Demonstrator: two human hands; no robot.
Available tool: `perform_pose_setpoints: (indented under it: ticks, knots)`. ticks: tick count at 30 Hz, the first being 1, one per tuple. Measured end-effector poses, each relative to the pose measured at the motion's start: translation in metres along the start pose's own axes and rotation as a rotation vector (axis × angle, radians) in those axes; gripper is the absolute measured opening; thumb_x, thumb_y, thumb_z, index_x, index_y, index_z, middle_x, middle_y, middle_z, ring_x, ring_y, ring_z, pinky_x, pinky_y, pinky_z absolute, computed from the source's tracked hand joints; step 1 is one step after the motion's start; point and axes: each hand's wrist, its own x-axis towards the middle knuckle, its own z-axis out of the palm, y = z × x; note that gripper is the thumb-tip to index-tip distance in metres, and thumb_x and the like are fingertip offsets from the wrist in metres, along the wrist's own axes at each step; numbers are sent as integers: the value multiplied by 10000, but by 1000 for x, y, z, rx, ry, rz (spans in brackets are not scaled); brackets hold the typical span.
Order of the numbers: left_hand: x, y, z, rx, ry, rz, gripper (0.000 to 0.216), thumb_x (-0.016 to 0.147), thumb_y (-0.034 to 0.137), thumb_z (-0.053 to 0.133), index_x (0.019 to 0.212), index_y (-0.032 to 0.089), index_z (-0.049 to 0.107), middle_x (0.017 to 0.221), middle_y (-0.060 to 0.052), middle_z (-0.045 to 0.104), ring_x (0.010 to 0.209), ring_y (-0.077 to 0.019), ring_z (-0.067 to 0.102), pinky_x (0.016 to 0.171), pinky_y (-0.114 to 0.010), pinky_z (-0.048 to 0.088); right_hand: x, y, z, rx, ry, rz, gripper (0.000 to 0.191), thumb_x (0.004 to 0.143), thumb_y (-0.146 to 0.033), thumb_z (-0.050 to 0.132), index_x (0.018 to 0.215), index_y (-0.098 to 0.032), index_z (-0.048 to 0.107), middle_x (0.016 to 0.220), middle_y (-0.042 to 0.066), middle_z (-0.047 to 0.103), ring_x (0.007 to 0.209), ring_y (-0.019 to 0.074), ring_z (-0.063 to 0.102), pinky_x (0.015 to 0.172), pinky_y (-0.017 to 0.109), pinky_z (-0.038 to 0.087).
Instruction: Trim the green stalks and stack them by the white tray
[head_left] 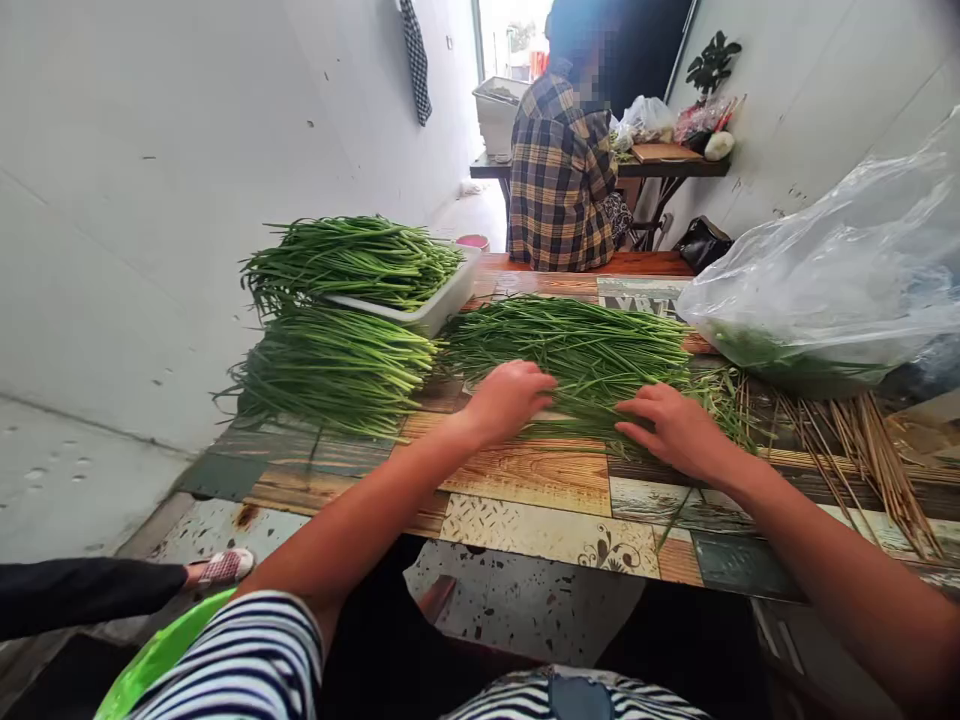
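Observation:
Long green garlic chives (577,335) lie in a loose heap on the wood-patterned table (532,480). At the near left edge of this heap is my left hand (510,400), its fingers slightly bent and apart over the stalks. My right hand (671,428) reaches in from the right, thumb and fingers spread around a few thin strands at the heap's near edge. Neither hand clearly grips anything. To the left rests a neat bundle of chives (337,370), and behind it more chives (360,255) fill a white plastic tub (454,290).
A large clear plastic bag (832,270) with greens inside stands on the right. Thin wooden sticks (874,460) and stray trimmings (724,400) lie before it. Beyond the table a person in a checked shirt (559,180) sits facing away. A wall (150,220) borders the left side.

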Motion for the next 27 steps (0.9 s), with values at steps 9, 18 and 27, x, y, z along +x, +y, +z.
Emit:
perform_pose_setpoints:
  ticks: [9, 18, 27]
  knots:
    - [-9, 20, 6, -91, -77, -41, 234, 870, 371, 578, 997, 220, 703, 744, -12, 676, 693, -141, 597, 690, -253, 443, -10, -14, -14, 177, -94, -20, 275, 912, -327, 479, 828, -208, 711, 774, 39, 662, 690, 152, 592, 617, 257, 416]
    - [38, 36, 9, 175, -85, -234, 177, 787, 341, 660, 872, 188, 686, 908, -70, 682, 848, -226, 629, 721, -306, 457, -4, 20, -12, 70, 348, 425, 243, 872, -297, 517, 821, -178, 723, 808, 57, 694, 762, 179, 616, 679, 280, 426]
    - [41, 15, 22, -180, 266, -346, 123, 833, 240, 588, 817, 181, 695, 773, -17, 700, 693, -136, 609, 685, -244, 453, -1, 35, -3, -62, 217, 439, 141, 794, -262, 631, 805, -179, 744, 782, 68, 648, 816, 216, 567, 693, 312, 401]
